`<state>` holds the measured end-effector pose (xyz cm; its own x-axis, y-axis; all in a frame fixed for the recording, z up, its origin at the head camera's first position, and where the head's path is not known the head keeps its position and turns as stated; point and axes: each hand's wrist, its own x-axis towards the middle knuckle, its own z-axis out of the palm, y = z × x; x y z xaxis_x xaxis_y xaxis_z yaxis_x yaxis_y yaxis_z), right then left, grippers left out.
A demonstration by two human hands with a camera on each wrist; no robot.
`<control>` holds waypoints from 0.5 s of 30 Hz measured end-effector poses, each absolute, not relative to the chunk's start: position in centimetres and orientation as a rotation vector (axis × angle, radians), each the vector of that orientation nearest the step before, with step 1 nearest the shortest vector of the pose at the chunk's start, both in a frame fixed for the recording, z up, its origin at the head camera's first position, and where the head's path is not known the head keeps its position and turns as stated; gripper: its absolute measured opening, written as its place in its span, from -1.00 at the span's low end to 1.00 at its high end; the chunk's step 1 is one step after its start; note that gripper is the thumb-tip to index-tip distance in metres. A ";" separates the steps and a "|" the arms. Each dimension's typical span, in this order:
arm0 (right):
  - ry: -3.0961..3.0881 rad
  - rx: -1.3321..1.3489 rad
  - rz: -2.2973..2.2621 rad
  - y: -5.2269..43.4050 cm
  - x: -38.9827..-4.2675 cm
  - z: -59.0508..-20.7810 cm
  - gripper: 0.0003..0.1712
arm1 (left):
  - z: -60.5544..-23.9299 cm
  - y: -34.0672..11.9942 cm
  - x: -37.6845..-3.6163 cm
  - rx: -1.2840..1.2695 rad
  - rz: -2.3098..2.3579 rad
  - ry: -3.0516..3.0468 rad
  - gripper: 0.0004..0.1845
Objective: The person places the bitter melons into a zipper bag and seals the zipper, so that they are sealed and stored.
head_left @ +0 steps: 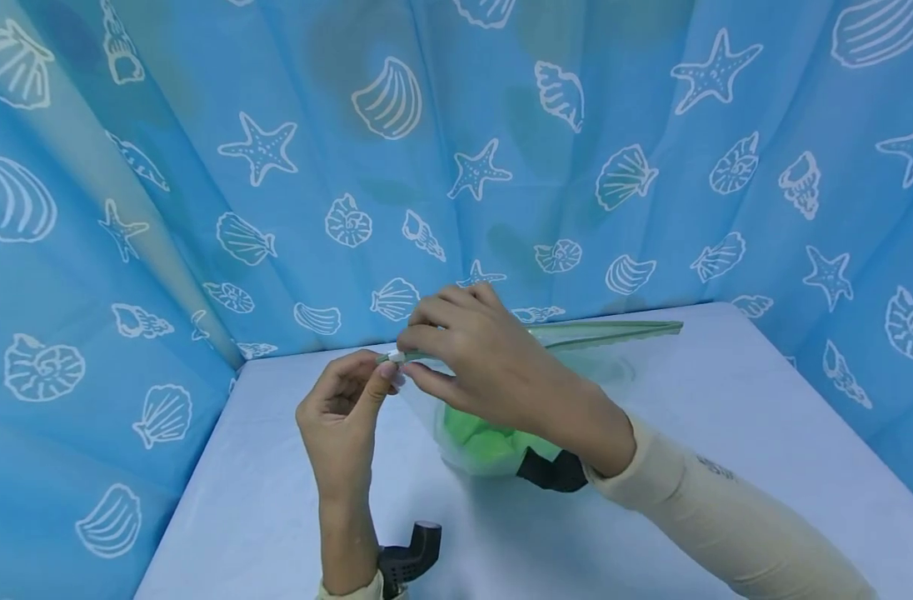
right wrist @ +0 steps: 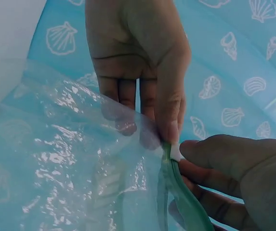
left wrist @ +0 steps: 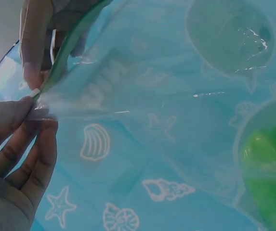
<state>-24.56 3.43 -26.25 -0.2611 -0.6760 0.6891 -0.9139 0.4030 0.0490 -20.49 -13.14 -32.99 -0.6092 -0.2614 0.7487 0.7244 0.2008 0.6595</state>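
Observation:
A clear plastic slider zip bag with a green zip strip is held up over the white table. Through its film shows something bright green. My left hand pinches the bag's corner at the left end of the strip, thumb against fingers. Right beside it, my right hand holds the small white slider between thumb and fingers. In the left wrist view the film stretches away from both hands. From the slider rightward, the strip's two edges stand apart.
The table has a white cover. A blue curtain with white shells and starfish hangs behind it and at both sides. Black wrist cameras sit on the left wrist and right wrist, the right one overlapping the bag in the head view.

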 end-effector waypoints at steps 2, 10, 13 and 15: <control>-2.023 1.353 0.466 3.1 -25.0 -26.2 -0.86 | -33.0 -13.0 -20.5 -0.434 -1.534 -1.662 -0.85; -2.039 1.421 0.467 2.8 -25.7 -26.0 -0.91 | -33.1 -12.9 -20.5 -0.435 -1.508 -1.673 -0.84; -2.041 1.430 0.464 2.9 -25.8 -25.9 -0.93 | -33.1 -12.9 -20.5 -0.443 -1.510 -1.670 -0.84; -2.043 1.438 0.464 3.0 -25.8 -25.8 -0.94 | -33.1 -12.8 -20.5 -0.447 -1.517 -1.666 -0.84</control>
